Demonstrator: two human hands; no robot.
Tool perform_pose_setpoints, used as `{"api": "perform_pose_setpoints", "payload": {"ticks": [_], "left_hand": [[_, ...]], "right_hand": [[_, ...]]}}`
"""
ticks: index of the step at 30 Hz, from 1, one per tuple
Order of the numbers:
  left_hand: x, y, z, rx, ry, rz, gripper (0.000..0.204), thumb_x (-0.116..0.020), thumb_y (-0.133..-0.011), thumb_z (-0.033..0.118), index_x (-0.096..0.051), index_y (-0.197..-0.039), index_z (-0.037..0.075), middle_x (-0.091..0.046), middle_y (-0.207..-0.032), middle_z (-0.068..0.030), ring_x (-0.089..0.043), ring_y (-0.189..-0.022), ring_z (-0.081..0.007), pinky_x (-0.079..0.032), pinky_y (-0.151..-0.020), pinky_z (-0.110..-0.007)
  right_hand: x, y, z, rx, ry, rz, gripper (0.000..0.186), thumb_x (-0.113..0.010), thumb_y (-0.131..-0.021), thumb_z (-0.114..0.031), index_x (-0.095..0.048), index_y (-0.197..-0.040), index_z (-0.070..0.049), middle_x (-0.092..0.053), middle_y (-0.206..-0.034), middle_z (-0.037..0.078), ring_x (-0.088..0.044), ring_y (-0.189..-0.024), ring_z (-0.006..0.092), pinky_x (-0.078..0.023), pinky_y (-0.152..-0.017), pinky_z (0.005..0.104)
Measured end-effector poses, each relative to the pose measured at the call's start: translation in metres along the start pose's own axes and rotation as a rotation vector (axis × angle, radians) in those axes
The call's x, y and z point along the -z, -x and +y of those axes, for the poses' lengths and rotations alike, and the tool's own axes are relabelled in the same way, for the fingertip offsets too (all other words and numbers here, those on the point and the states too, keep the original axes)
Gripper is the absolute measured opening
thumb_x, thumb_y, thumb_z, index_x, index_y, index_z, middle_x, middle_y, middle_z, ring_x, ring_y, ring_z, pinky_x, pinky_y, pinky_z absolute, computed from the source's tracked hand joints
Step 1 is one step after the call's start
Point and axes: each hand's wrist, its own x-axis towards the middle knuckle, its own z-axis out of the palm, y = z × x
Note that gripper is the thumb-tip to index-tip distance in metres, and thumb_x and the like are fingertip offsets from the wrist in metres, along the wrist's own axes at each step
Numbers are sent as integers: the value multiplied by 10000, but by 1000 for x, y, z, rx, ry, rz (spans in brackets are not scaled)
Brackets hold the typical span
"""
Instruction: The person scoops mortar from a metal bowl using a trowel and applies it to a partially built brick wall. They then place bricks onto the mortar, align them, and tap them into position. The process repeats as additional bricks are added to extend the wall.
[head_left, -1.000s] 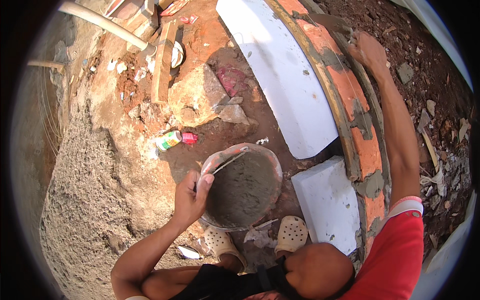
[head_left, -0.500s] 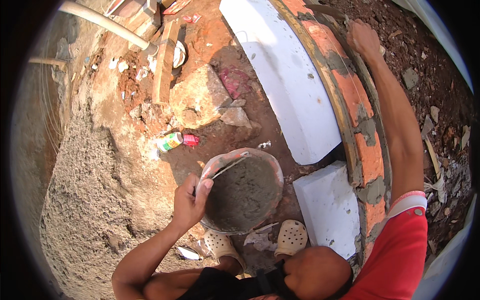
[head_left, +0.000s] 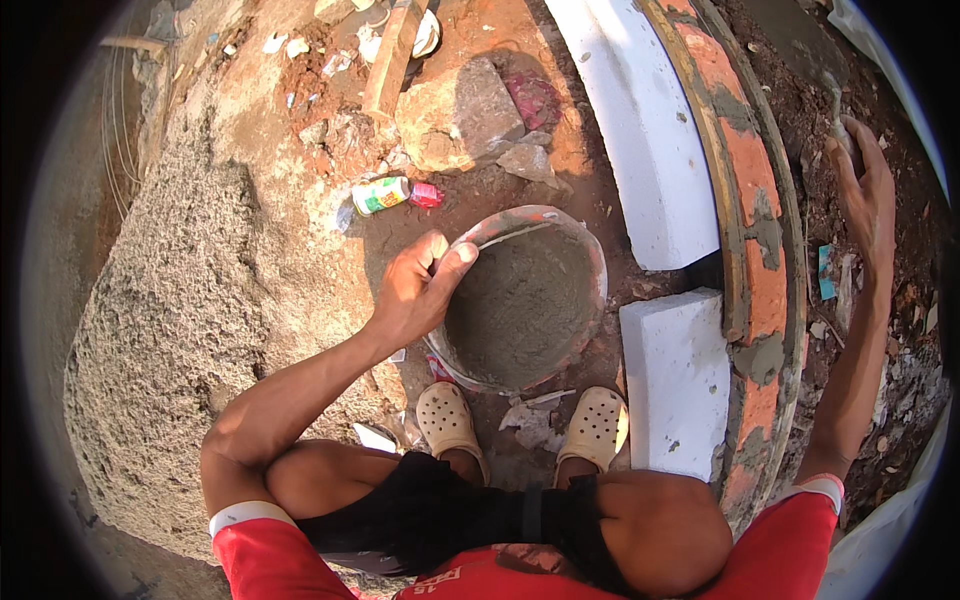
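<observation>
My left hand (head_left: 425,285) is closed round the thin handle (head_left: 515,236) of a round bucket (head_left: 598,270), at its left side. Wet grey mortar (head_left: 520,310) fills much of the bucket, which stands on the ground just beyond my feet. Out to the right, past a low brick wall (head_left: 752,165), my right hand (head_left: 868,190) grips a trowel (head_left: 795,40) by its handle. The trowel's broad blade points away from me, above the dark soil. Patches of mortar cover the wall's joints, and timber strips run along both of its sides.
White blocks (head_left: 675,385) lie along the wall's left side. Ahead are a large stone (head_left: 455,115), a wooden offcut (head_left: 395,60) and a can (head_left: 380,196). A rough sand-like heap (head_left: 165,350) rises at the left. My clogs (head_left: 595,425) stand close behind the bucket.
My right hand has moved from the wall's far end outward over the soil at the right, bringing the trowel into fuller view. My left hand keeps its hold on the bucket handle. The view has shifted.
</observation>
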Motion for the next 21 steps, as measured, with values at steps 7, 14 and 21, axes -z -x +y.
{"api": "perform_pose_setpoints", "payload": {"ticks": [7, 14, 21], "left_hand": [[55, -25, 34, -130, -86, 101, 530, -677, -990, 465, -497, -717, 48, -459, -616, -25, -440, -611, -120, -376, -548, -347], [100, -87, 48, -412, -93, 325, 536, -661, -963, 491, -533, -712, 35, -569, -629, -103, -548, -597, -252, -433, -575, -427], [92, -154, 31, -426, -165, 553, 483, -625, -956, 459, -657, -961, -23, -716, -888, -285, -702, -886, -475, -536, -788, -548]], "right_hand": [[66, 108, -144, 216, 4, -556, 308, -694, -945, -187, -673, -1182, 8, -665, -1037, 188, -678, -952, 302, -540, -828, 421], [-52, 87, -245, 375, 513, -405, 107, -606, -908, -74, -646, -949, 16, -669, -945, 242, -711, -832, 401, -576, -734, 496], [-125, 45, -280, 345, 361, -675, 178, -639, -857, -86, -724, -949, 41, -715, -887, 247, -715, -881, 432, -596, -779, 460]]}}
